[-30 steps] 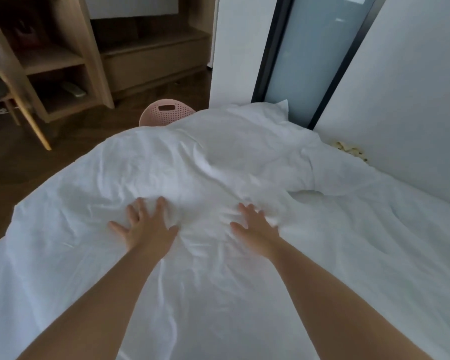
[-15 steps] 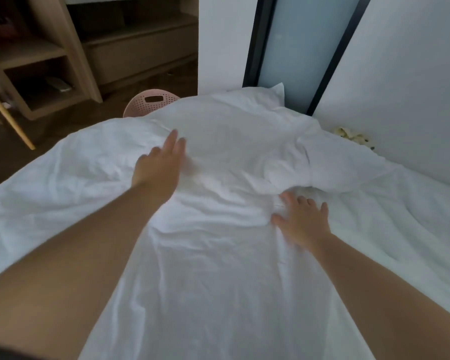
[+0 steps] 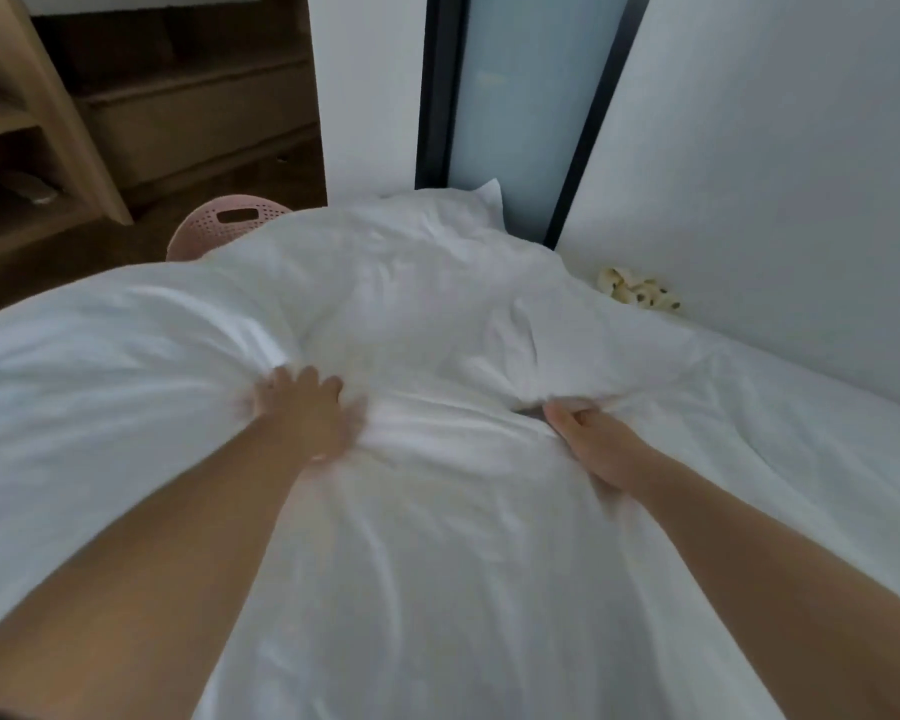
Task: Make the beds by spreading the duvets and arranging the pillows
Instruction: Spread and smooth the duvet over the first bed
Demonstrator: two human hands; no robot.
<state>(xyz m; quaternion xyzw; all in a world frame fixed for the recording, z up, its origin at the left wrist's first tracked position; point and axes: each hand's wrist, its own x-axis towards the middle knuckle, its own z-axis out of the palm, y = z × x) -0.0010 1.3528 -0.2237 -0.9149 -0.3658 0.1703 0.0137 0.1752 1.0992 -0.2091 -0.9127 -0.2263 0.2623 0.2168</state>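
Around the middle of the bed (image 3: pixel 811 439), left hand (image 3: pixel 307 415) presses open-fingered on the rumpled duvet (image 3: pixel 437 563), right hand (image 3: pixel 593 444) pinches a fold, so spreading's maybe halfway, pillows not sorted yet.

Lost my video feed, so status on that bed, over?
Left hand flat on duvet, blurred. Right hand grips a duvet fold. Duvet bunched mid-bed, not yet spread. Yellowish object by the wall, clear of both hands.
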